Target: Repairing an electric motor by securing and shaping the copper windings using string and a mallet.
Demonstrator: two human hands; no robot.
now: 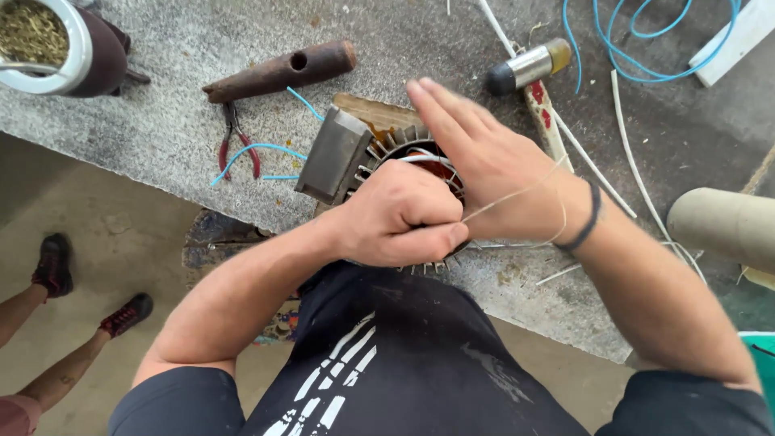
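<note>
The left hand (pixel 404 214) is fisted on a thin cord (pixel 517 194) over the motor stator (pixel 379 153), keeping it taut. The right hand (pixel 484 157) lies flat on the stator, fingers apart, steadying it on the bench (pixel 161 129).

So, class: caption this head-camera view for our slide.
Left hand pulls thin cord taut over a finned motor stator; right hand steadies it.

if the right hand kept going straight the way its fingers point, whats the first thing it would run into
The right hand lies flat over the finned motor stator, fingers pointing up-left. Carried on that way, it would probably meet the stator's grey box-shaped housing first, then the rusty metal tube beyond. Height above them is unclear.
</note>
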